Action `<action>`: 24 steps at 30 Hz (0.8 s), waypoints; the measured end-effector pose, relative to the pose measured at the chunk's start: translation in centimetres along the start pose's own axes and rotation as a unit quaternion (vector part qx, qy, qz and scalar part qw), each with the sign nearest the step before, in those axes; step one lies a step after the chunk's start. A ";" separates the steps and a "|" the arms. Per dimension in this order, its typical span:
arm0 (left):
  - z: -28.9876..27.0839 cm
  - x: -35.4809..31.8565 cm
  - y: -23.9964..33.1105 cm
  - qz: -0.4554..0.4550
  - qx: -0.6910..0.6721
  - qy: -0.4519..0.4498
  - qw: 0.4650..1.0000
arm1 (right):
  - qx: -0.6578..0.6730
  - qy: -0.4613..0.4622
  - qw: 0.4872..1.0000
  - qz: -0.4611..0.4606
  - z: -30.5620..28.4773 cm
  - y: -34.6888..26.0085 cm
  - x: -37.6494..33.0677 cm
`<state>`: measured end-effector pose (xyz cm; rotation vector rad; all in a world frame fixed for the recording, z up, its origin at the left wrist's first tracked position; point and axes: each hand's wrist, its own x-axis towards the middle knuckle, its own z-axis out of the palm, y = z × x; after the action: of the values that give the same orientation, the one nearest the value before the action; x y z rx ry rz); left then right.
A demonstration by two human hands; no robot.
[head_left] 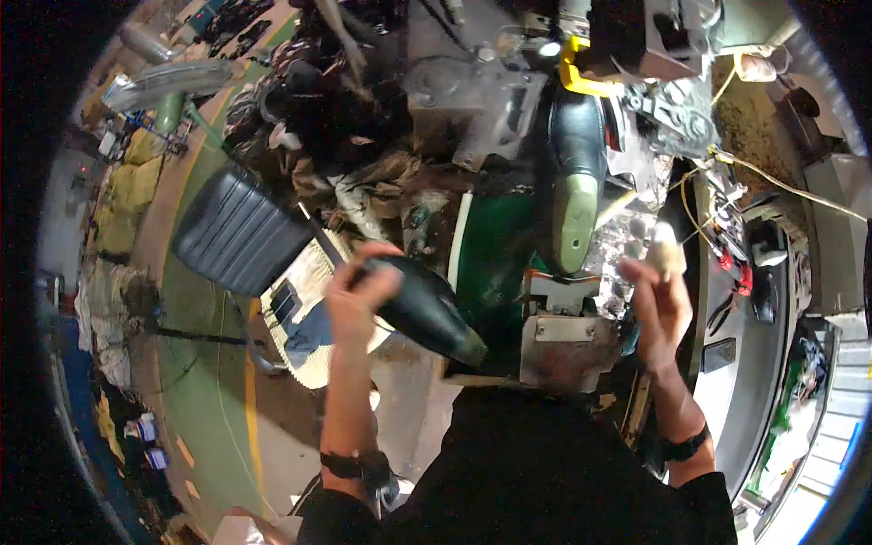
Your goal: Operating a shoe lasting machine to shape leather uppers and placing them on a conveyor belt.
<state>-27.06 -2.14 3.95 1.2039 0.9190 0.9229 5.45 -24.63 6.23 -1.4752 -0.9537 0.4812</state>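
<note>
Now my left hand [356, 295] grips a stiff, glossy dark shoe form [427, 312] near its heel; right hand [661, 304] pinches a soft pale pad [666, 250].

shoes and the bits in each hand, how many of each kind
dark shoes: 2, one in the left hand (held dark shoe), one sole-up on the machine (mounted dark shoe)
pale small pieces: 1, pale piece in the right hand
hands: 2
total: 5
</note>
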 end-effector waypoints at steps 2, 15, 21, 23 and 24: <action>-2.9 1.6 3.0 0.019 -0.194 0.047 0.980 | -0.033 -0.166 0.978 -0.122 0.6 -2.0 -1.6; 18.5 3.0 9.2 -0.152 -0.300 -0.180 0.924 | -0.155 -0.005 0.961 -0.229 0.8 -4.0 -8.1; 30.6 -1.4 7.3 -0.180 -0.229 -0.239 0.926 | -0.237 0.135 0.942 -0.194 -6.8 -4.7 -14.0; 34.6 -3.4 4.4 -0.225 -0.214 -0.301 0.902 | -0.207 0.186 0.951 -0.134 -9.3 -5.9 -15.9; 37.2 -4.6 2.3 -0.236 -0.180 -0.312 0.902 | -0.210 0.225 0.944 -0.116 -10.4 -4.4 -17.6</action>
<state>5.80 -18.86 11.25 0.8147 0.4517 0.2557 2.26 -45.22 7.84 -1.7238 -0.8741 -0.2476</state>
